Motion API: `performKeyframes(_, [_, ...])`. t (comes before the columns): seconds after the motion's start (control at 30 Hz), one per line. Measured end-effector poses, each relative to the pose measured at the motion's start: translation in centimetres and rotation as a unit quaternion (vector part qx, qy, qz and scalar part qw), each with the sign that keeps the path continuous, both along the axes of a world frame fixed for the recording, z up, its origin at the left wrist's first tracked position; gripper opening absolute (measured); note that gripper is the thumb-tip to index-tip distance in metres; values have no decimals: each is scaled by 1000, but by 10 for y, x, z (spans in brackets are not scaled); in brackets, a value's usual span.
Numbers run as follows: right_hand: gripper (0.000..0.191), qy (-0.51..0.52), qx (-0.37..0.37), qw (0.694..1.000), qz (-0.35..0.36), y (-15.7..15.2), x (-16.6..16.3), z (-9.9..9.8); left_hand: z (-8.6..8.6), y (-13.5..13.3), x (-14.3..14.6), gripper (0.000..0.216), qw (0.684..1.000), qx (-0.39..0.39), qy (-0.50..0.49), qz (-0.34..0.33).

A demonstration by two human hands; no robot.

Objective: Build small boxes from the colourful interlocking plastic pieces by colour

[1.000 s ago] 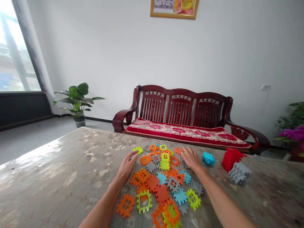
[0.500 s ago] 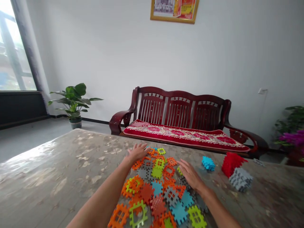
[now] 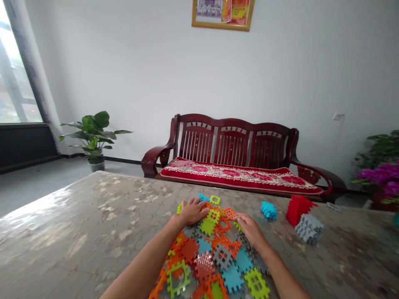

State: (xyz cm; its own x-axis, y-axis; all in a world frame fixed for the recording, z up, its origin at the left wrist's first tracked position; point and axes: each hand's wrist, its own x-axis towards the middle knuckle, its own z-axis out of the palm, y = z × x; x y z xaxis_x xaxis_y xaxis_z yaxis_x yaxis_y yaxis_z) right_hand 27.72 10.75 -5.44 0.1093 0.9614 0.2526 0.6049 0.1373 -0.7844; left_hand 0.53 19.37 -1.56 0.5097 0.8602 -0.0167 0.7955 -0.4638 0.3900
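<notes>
Loose interlocking plastic tiles with notched edges lie in a heap before me, among them a blue tile (image 3: 233,278), a grey window tile (image 3: 222,256) and a lime frame tile (image 3: 178,279). My left hand (image 3: 192,211) rests palm down on the heap's far left part, fingers apart, covering some tiles. On the far right side, my right hand (image 3: 249,228) has its fingers stretched toward an orange window tile (image 3: 230,213), a lime tile partly hidden under it. Neither hand grips anything I can see.
Stacks of blue tiles (image 3: 269,210), red tiles (image 3: 298,210) and grey tiles (image 3: 309,229) stand to the right on the covered table (image 3: 77,232). Beyond the table is a wooden bench (image 3: 232,143). Potted plants (image 3: 95,133) flank the room.
My left hand has moved right and nearer, from the heap's far left edge onto its tiles. My right hand has shifted only slightly. The view has turned a little to the right.
</notes>
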Motion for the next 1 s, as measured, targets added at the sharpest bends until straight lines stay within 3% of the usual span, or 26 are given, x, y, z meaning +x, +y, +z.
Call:
performKeyframes(0.13, [52,65,-40,997,3,-14,15,12,13,-8,-2,53,999,-8,-10,-30])
performKeyframes(0.3, [58,99,-20,994,-45,-29,24,15,22,2,8,54,999,18,-18,23])
performKeyframes(0.43, [56,107,0,993,-50,-36,19,8,21,11,31,59,999,25,6,38])
performKeyframes(0.57, [57,142,21,988,-62,-39,16,9,13,9,54,61,999,1,42,-1])
performKeyframes(0.77, [57,163,44,983,-77,-37,17,8,11,-14,59,60,995,-5,57,-76])
performKeyframes(0.87, [55,162,56,982,-83,-36,17,5,20,-29,55,59,992,-17,58,-108])
performKeyframes(1.0, [55,157,62,982,-81,-36,17,4,35,-71,41,69,994,4,55,-91])
